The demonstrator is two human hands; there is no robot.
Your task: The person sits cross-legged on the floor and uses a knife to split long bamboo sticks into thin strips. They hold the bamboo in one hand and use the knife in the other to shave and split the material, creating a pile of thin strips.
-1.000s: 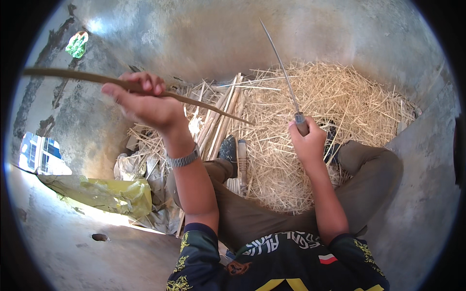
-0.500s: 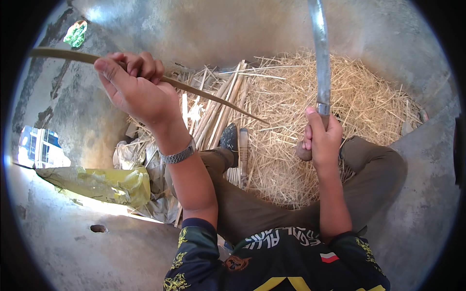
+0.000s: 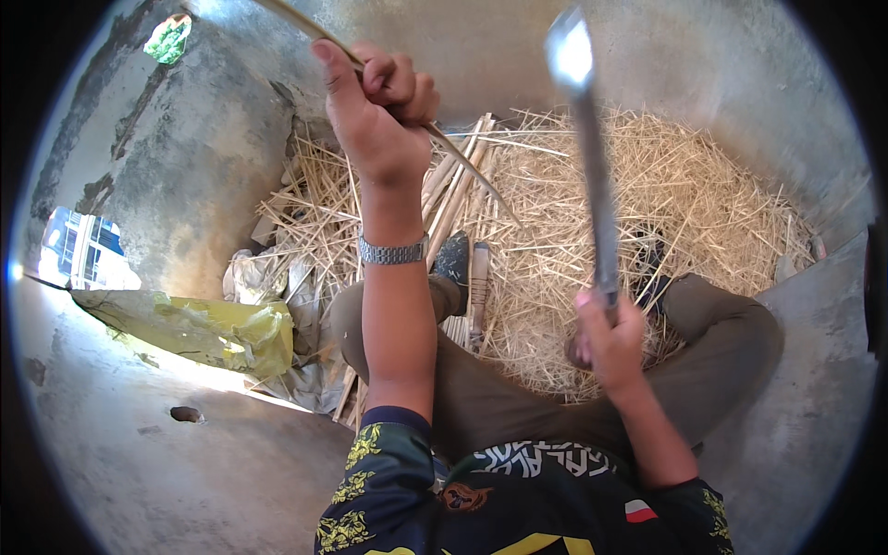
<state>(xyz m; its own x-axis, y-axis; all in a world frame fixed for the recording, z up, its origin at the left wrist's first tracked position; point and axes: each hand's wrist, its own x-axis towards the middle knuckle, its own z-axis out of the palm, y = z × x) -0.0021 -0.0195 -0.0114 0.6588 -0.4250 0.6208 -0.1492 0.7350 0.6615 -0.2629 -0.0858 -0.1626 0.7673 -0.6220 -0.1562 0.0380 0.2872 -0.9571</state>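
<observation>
My left hand is raised at the upper left, fingers wrapped round a long thin strip that looks like split bamboo. One end of the strip runs up past the top edge; its tapered other end points down over the straw. On the right, my right hand grips a machete by its handle, which the fingers mostly cover. The long blade stands nearly upright, its tip catching bright light. Blade and strip are apart. A metal-band watch is on my left wrist.
Straw-like shavings are heaped between my bent legs and the concrete wall. Several split sticks lie left of the heap. A tool with a wrapped handle lies beside my shoe. Yellow sheeting hangs at a wall opening.
My left hand has moved right and up with the strip, which is now more steeply tilted. My right hand has come down a little, the machete's blade leaning left.
</observation>
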